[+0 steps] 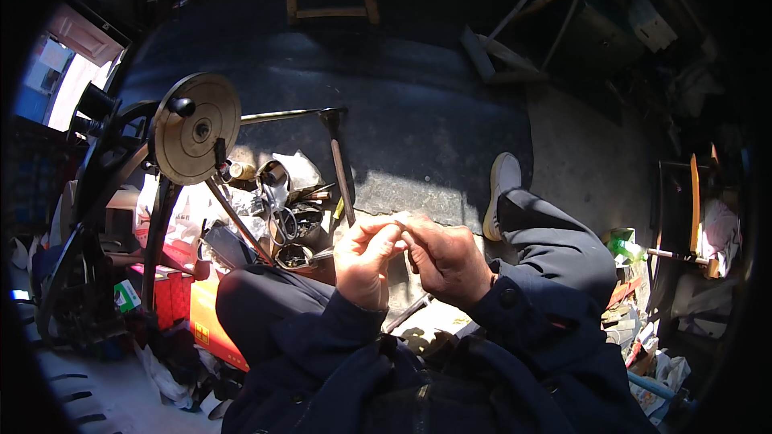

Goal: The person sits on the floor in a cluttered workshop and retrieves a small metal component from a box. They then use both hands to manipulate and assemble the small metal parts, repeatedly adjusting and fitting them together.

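Observation:
My left hand [363, 259] and my right hand [445, 255] meet in front of me above my lap, fingertips pinched together on a small thin object [400, 227] that is too small to make out. Both forearms wear dark blue sleeves. My right knee is raised, with a grey shoe [500, 187] resting on the ground beyond it. A slim metal rod [408, 312] lies under my hands.
A hand-cranked machine with a brass-coloured wheel [197, 127] stands at the left. Scissors [281, 221], tins and small tools crowd a tray beside it. A hammer [338, 157] lies on the ground. Orange boxes [211, 323] sit lower left; clutter [643, 305] fills the right.

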The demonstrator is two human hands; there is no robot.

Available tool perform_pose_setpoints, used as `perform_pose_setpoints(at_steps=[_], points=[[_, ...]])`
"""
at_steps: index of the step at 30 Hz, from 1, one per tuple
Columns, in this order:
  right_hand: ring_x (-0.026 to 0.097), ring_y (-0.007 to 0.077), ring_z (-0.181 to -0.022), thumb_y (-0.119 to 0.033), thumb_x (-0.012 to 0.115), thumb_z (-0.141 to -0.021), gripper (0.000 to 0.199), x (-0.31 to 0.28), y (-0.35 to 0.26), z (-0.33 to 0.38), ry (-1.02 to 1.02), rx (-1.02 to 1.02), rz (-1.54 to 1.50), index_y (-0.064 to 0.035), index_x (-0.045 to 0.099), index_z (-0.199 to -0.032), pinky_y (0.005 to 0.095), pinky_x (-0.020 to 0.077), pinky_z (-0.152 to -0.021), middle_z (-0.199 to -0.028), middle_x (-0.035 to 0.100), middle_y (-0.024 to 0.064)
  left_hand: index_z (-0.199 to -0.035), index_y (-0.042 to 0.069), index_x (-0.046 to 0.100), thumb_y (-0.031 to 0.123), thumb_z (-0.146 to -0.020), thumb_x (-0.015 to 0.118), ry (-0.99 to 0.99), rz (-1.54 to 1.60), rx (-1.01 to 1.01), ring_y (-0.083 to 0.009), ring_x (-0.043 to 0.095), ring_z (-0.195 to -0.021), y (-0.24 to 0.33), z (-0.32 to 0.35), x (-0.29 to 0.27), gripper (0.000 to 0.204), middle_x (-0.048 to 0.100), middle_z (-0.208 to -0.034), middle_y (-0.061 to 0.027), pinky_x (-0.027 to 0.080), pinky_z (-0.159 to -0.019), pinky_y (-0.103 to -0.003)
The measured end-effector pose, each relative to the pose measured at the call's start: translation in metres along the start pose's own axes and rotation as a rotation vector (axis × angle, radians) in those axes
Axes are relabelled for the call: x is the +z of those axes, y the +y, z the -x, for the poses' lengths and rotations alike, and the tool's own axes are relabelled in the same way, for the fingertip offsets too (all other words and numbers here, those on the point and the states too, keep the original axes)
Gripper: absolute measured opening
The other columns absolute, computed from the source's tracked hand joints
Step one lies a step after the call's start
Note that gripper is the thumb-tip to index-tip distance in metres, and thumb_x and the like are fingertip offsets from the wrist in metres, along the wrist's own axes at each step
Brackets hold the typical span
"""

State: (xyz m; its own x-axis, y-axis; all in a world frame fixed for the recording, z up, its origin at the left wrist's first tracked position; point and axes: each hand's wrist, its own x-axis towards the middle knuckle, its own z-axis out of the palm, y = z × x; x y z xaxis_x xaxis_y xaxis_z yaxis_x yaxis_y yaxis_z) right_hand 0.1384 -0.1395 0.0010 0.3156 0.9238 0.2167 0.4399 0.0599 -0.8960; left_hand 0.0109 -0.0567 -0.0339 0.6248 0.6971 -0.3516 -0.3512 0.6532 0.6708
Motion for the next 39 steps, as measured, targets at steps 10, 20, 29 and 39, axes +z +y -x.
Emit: perform_pose_setpoints(at_steps=[10,20,29,39], points=[[0.068,0.0369,-0.082,-0.001,0.054,-0.094,0.024,-0.001,-0.011,0.003,-0.022,0.134,-0.085,0.0022,0.062,-0.116,0.0386,0.0543,-0.069,-0.090,0.066,0.0211,-0.106,-0.003,0.067,-0.005,-0.094,0.063,-0.043,0.004,0.196,-0.0181,0.068,-0.091,-0.005,0.004,0.005,0.013,0.071,-0.101,-0.0117,0.055,-0.084,-0.030],[0.067,0.0374,-0.075,-0.002,0.056,-0.094,0.014,-0.007,-0.013,0.001,-0.032,0.147,-0.096,-0.0006,0.063,-0.106,0.0397,0.0526,-0.065,-0.083,0.064,0.0193,-0.103,-0.003,0.068,-0.006,-0.091,0.064,0.008,-0.081,0.093,-0.0173,0.068,-0.093,0.000,0.001,0.002,0.013,0.071,-0.104,-0.0123,0.054,-0.087,-0.029],[0.064,0.0200,-0.059,0.002,0.055,-0.096,0.014,0.001,-0.010,0.001,0.054,0.016,-0.090,0.0012,0.064,-0.106,0.0295,0.0489,-0.056,-0.071,0.062,0.0107,-0.104,-0.003,0.067,-0.008,-0.091,0.063,-0.005,-0.035,0.218,-0.0197,0.068,-0.096,-0.006,0.002,0.002,0.014,0.072,-0.104,-0.0141,0.053,-0.091,-0.032],[0.061,0.0137,-0.056,0.002,0.052,-0.098,0.012,0.002,-0.010,0.003,0.039,0.076,-0.131,0.0022,0.063,-0.103,0.0269,0.0457,-0.052,-0.067,0.060,0.0064,-0.105,-0.003,0.067,-0.007,-0.092,0.065,-0.042,0.011,0.251,-0.0195,0.068,-0.096,-0.010,0.005,0.002,0.015,0.072,-0.104,-0.0153,0.053,-0.091,-0.032]])
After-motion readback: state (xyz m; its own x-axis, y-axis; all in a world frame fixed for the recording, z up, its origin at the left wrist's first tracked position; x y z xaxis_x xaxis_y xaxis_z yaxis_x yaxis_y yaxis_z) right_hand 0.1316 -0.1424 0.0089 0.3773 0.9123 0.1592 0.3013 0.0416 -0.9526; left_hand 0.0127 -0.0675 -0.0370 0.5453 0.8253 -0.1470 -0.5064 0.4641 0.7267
